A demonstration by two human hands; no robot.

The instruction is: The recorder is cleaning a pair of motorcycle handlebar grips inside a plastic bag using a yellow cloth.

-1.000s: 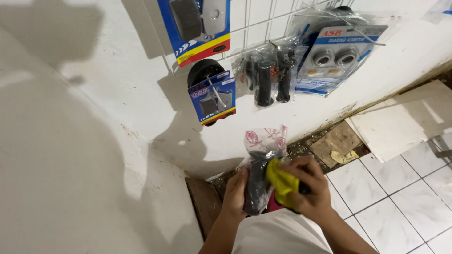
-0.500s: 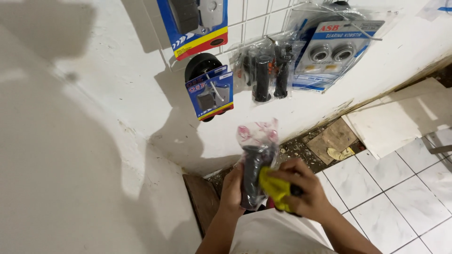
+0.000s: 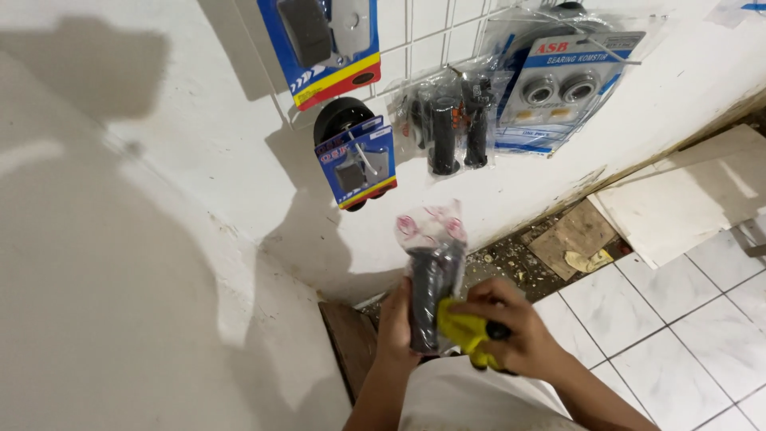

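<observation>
Left hand (image 3: pixel 396 323) grips 1 clear plastic bag of black rubber handlebar grips (image 3: pixel 432 283), held upright below the white wire display rack (image 3: pixel 447 32); right hand (image 3: pixel 511 335) is closed on a yellow cloth (image 3: pixel 463 331) pressed to the bag's lower part. Step in hand appears to be wiping the packet; any further stroke calls for a steady left-hand hold

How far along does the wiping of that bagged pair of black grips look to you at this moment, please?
Done: nothing shows clearly finished. In hand: the left hand holds the clear bag of black grips upright, while the right hand presses a yellow cloth against its lower part. Left: the bag's pink-printed top looks untouched by the cloth, and the bag is not hung on the wall grid.
</observation>
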